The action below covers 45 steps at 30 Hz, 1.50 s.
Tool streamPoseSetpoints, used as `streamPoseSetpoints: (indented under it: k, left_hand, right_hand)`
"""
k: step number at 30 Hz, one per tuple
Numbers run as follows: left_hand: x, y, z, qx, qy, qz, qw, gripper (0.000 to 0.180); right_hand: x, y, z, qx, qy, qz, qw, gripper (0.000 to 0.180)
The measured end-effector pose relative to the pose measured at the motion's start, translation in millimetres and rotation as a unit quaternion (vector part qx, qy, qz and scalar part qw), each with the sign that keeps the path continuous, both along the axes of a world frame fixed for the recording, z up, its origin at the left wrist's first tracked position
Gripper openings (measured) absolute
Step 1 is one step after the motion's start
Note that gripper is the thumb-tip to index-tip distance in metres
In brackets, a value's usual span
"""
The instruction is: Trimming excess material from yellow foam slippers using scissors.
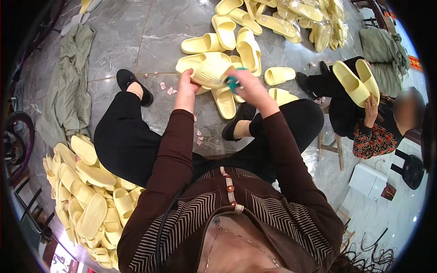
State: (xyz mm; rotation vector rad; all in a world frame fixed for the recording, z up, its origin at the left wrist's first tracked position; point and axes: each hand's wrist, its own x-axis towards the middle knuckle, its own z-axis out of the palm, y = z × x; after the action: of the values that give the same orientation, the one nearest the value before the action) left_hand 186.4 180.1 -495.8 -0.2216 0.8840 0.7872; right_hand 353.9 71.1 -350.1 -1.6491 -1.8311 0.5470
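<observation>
My left hand (187,85) grips a pale yellow slide slipper (208,68) near its sole edge, out in front of my knees. Closed around the teal handles of a pair of scissors (233,82) is my right hand (251,89). The short metal tip of the scissors meets the right part of the slipper's strap; the exact cut point is too small to tell. More yellow slippers (224,103) lie on the floor just beneath and beyond the held one.
A large heap of yellow slippers (93,218) lies at my left. Plastic-wrapped slippers (321,22) are piled at the far right. Pinkish scraps (170,90) dot the grey tiled floor (159,27). On the right, a seated person (375,123) holds two yellow slippers (353,86). Green cloth (75,77) lies left.
</observation>
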Motion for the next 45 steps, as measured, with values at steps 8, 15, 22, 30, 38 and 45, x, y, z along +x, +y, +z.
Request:
streamPoseSetpoints:
  k: [8, 15, 22, 30, 38, 45]
  left_hand:
    - [24.8, -10.1, 13.8, 0.153, 0.012, 0.046, 0.987, 0.038]
    - [-24.2, -3.9, -60.8, 0.111, 0.291, -0.053, 0.949, 0.026]
    - [-23.8, -28.2, -150.4, 0.112, 0.342, -0.119, 0.925, 0.027]
    - [7.5, -17.9, -123.9, 0.227, 0.309, -0.071, 0.921, 0.024]
    - [28.0, 8.6, -2.1, 0.368, 0.305, -0.003, 0.879, 0.016]
    - [37.0, 0.4, 46.3, 0.432, 0.413, 0.034, 0.801, 0.016]
  right_hand:
    - [25.9, 17.6, -28.2, -0.091, 0.315, -0.39, 0.86, 0.04]
    - [110.1, 52.7, -32.6, -0.089, 0.005, -0.292, 0.952, 0.035]
    - [145.3, 67.4, -38.1, -0.091, -0.119, -0.206, 0.967, 0.033]
    - [130.7, 66.3, -89.3, -0.07, -0.063, -0.246, 0.965, 0.026]
    - [137.0, 43.8, 5.9, 0.085, 0.034, -0.24, 0.966, 0.033]
    - [125.8, 28.8, 78.7, 0.171, 0.06, -0.264, 0.947, 0.039]
